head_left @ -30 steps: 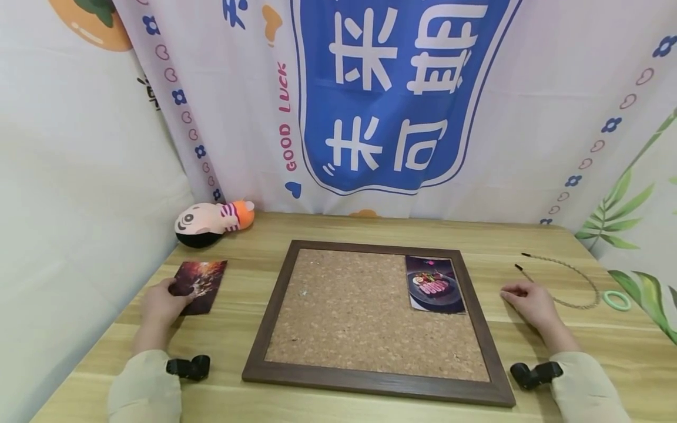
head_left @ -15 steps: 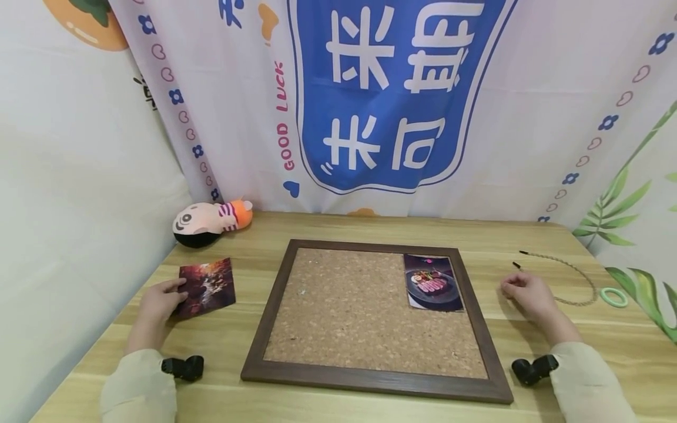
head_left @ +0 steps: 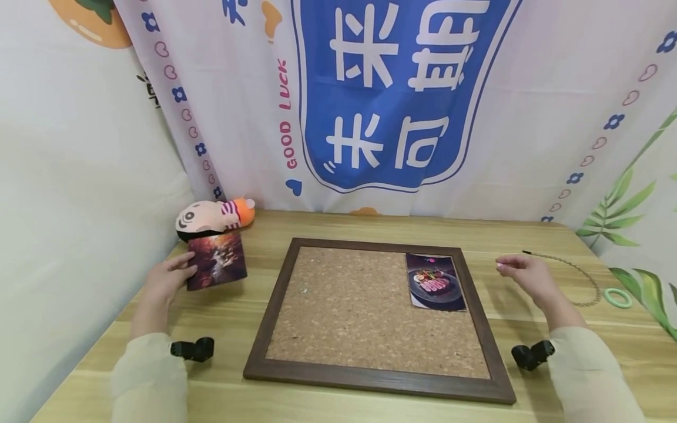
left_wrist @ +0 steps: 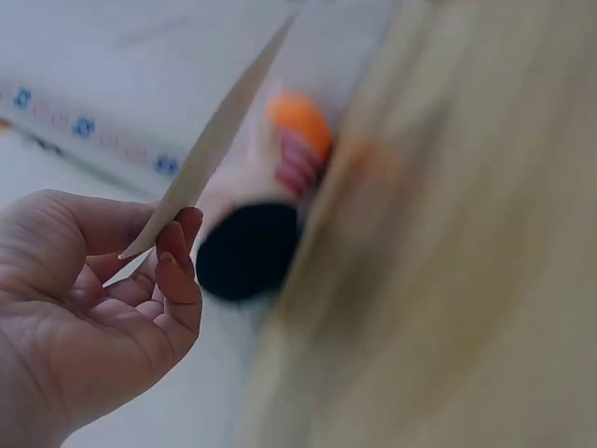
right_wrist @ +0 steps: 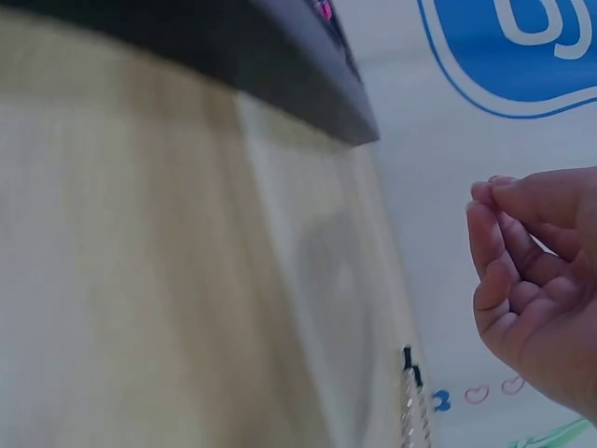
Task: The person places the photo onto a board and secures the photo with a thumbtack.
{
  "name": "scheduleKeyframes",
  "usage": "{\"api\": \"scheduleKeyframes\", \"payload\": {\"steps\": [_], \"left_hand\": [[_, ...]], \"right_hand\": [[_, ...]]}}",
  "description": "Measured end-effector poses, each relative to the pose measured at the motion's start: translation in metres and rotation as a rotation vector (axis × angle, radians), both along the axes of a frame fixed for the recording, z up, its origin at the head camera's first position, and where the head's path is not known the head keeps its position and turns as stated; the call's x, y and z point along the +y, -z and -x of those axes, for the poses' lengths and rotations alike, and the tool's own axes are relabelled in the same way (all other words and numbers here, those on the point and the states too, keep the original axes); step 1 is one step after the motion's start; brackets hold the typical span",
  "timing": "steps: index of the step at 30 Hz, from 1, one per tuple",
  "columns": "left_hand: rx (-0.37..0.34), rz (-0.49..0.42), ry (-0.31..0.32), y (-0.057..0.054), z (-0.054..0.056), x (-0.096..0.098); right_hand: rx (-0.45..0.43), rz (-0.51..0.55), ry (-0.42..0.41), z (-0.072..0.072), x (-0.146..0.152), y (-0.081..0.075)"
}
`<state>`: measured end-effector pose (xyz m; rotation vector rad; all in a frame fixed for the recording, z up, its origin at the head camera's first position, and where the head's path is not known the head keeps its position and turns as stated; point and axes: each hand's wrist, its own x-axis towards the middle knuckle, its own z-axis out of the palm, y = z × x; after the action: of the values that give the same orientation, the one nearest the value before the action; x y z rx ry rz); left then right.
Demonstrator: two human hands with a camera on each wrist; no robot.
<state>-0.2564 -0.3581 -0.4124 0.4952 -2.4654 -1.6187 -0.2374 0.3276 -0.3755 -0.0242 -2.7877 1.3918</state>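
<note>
The person's left hand (head_left: 168, 277) pinches a dark, rectangular red-and-orange picture card (head_left: 218, 262) by its edge, tilted above the light wooden table (head_left: 222, 393). Beside the brown-framed cork board (head_left: 370, 323), the right hand (head_left: 530, 281) hovers, thumb and forefinger pinching a tiny pink object (head_left: 499, 265), too small to identify.

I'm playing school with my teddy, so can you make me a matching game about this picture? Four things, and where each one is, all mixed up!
Things:
1. plush doll
2. green ring
3. plate-of-food picture
4. red-and-dark picture

Where it is:
A. in the far right corner of the corkboard
B. pinched by the left hand
C. lying at the far left of the table
D. beside the cord, to the right of the board

Right pairs: 1-C, 2-D, 3-A, 4-B
</note>
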Motion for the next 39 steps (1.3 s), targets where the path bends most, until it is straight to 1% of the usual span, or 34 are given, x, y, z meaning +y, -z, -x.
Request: {"api": "scheduleKeyframes", "payload": {"steps": [2, 3, 5, 7, 9, 10, 12, 15, 19, 21, 22, 26, 28, 30, 34, 37, 39], "left_hand": [[0.063, -0.049, -0.006, 0.002, 0.012, 0.01], [0.085, -0.047, 0.009, -0.003, 0.014, 0.019], [0.083, -0.057, 0.04, -0.023, 0.011, 0.045], [0.074, -0.076, 0.08, -0.043, 0.005, 0.071], [0.08, -0.073, 0.131, -0.059, 0.001, 0.093], [0.082, -0.09, 0.145, -0.064, 0.0, 0.101], [0.087, -0.134, 0.173, -0.068, 0.001, 0.115], [0.087, -0.167, 0.209, -0.069, 0.005, 0.131], [0.066, -0.199, 0.249, -0.063, 0.012, 0.149], [0.051, -0.211, 0.25, -0.06, 0.014, 0.157], [0.046, -0.212, 0.248, -0.058, 0.015, 0.161], [0.04, -0.203, 0.258, -0.052, 0.017, 0.174], [0.035, -0.2, 0.272, -0.048, 0.018, 0.179], [0.02, -0.198, 0.296, -0.045, 0.019, 0.182], [-0.017, -0.183, 0.337, -0.039, 0.019, 0.187], [-0.035, -0.164, 0.338, -0.034, 0.019, 0.191], [-0.039, -0.151, 0.347, -0.031, 0.02, 0.194]], "right_hand": [[0.012, -0.003, 0.008, 0.002, -0.003, -0.003], [0.016, -0.01, 0.011, 0.004, -0.006, -0.005], [0.038, -0.008, -0.018, 0.005, -0.013, -0.012], [0.057, 0.002, -0.018, 0.009, -0.02, -0.017], [0.067, 0.013, -0.017, 0.012, -0.029, -0.023], [0.074, 0.022, -0.02, 0.015, -0.034, -0.025], [0.076, 0.045, -0.028, 0.02, -0.044, -0.029], [0.103, 0.064, -0.047, 0.028, -0.06, -0.033], [0.177, 0.12, -0.077, 0.037, -0.089, -0.037], [0.205, 0.173, -0.088, 0.038, -0.107, -0.041], [0.215, 0.196, -0.093, 0.04, -0.115, -0.041], [0.22, 0.26, -0.109, 0.046, -0.148, -0.035], [0.212, 0.262, -0.117, 0.05, -0.163, -0.029], [0.202, 0.277, -0.127, 0.051, -0.179, -0.026], [0.205, 0.265, -0.164, 0.052, -0.208, -0.019], [0.191, 0.265, -0.187, 0.051, -0.227, -0.014], [0.173, 0.284, -0.191, 0.051, -0.237, -0.01]]}}
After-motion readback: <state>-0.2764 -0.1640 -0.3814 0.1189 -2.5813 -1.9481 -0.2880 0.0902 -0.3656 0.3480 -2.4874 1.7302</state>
